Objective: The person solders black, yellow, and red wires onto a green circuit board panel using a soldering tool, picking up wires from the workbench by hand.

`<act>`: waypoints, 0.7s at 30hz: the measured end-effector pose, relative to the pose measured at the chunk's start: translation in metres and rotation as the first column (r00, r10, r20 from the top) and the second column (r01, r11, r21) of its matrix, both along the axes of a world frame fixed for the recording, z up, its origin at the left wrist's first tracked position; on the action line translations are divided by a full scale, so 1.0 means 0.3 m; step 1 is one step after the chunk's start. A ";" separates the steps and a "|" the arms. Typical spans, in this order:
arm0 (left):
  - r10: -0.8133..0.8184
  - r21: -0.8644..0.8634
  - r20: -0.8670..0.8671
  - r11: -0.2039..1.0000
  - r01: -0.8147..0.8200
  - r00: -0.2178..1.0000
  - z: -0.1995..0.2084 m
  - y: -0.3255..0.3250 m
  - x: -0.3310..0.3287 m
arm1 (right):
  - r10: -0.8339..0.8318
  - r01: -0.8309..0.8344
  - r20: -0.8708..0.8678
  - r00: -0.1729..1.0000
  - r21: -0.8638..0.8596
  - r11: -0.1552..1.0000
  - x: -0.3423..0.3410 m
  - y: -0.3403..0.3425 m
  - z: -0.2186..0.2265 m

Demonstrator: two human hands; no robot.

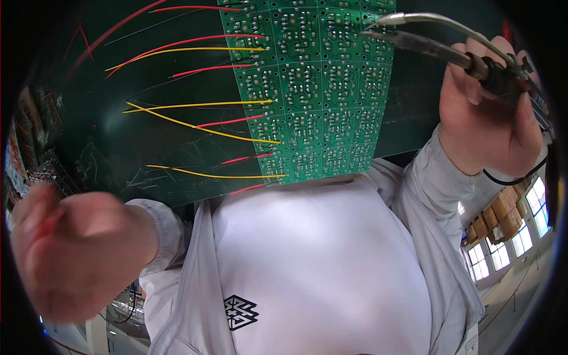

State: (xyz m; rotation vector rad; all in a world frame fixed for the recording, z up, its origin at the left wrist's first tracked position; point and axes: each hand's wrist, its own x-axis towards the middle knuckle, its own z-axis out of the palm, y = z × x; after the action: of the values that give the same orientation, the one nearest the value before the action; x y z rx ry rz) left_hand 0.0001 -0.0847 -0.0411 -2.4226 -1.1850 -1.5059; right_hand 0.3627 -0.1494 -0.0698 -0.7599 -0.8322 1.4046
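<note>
On the scuffed dark-green table [414, 112] lies a gridded green circuit board [313, 94]. The left hand [89, 248], curled near the table's left corner, is too blurred to tell its hold; the right hand [488, 118] closes round a soldering iron [435, 48], its tip at the board's far right. Thin red wires [225, 36] and yellow wires [201, 105] stretch leftward.

The circuit board [340, 71] is bright green, with lots of shiny silver dots and pale lines that cut it into blocks. The wires come in three colours: red wires [207, 38], yellow wires [201, 105] and thin black wires [155, 23]. The worktop [408, 130] is very dark green with pale scratchy marks. The soldering iron [441, 50] is dark grey and black, and the tube [438, 19] above it is silver. The shirt [355, 254] is white with a black zigzag badge [241, 312]. The jacket [189, 284] is light grey. The boxes [503, 213] are brown.
</note>
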 end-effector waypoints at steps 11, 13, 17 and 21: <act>-0.366 -0.491 0.069 0.797 0.351 0.928 -0.111 -0.103 0.122 | 0.155 -0.162 0.129 0.979 0.040 0.986 -0.052 -0.005 -0.011; -0.263 -0.571 0.152 0.763 0.302 0.953 -0.110 -0.116 0.121 | 0.183 -0.187 0.108 0.977 0.031 0.982 -0.053 0.001 -0.008; -0.292 -0.551 0.089 0.782 0.291 0.952 -0.103 -0.101 0.126 | 0.189 -0.199 0.202 0.961 0.030 0.979 -0.079 0.005 0.002; -0.288 -0.559 0.083 0.779 0.283 0.954 -0.109 -0.103 0.144 | 0.201 -0.211 0.270 0.942 0.009 0.977 -0.087 -0.004 0.008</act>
State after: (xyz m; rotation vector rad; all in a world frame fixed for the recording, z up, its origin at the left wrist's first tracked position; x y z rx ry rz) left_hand 0.0432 -0.1157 -0.0739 -3.1171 -1.4952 -1.3414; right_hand 0.3366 -0.1505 -0.0674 -0.8659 -1.1742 1.4849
